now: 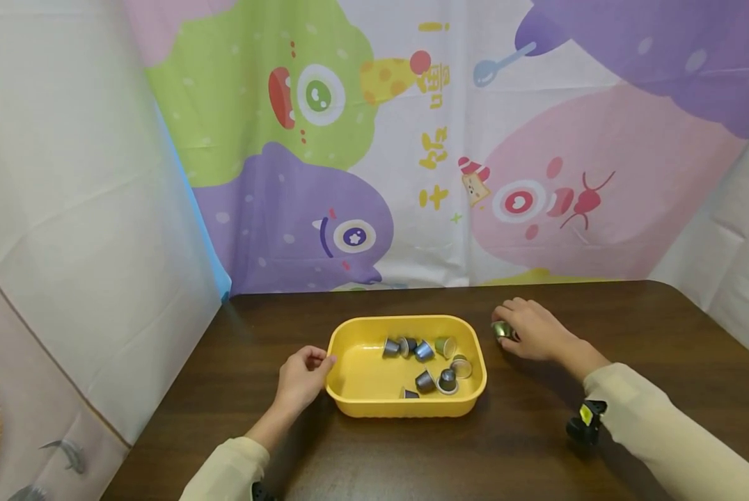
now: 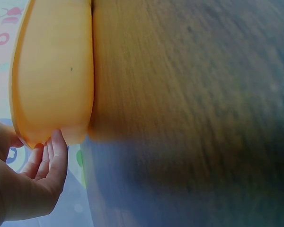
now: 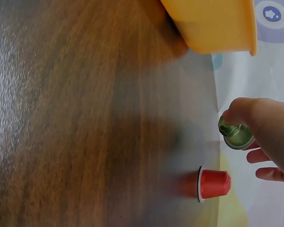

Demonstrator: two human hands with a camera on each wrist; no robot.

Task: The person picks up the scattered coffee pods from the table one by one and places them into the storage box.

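Note:
A yellow plastic bin [image 1: 406, 409] stands on the table with several coffee capsules in its right half, among them a blue capsule [image 1: 424, 351] and a green capsule [image 1: 445, 346]. My left hand [image 1: 302, 379] pinches the bin's left end, thumb at the rim and fingers against the outer wall, as the left wrist view [image 2: 38, 184] shows too. To the right of the bin, my right hand [image 1: 537, 330] holds a shiny green coffee capsule [image 3: 237, 135] between thumb and fingers. A red coffee capsule [image 3: 214, 184] lies on its side near that hand; the head view does not show it.
The dark wooden table [image 1: 537, 445] has a rounded far right corner. Behind it hangs a cloth [image 1: 424, 243] printed with cartoon monsters, and pale sheets [image 1: 86, 195] hang at the sides.

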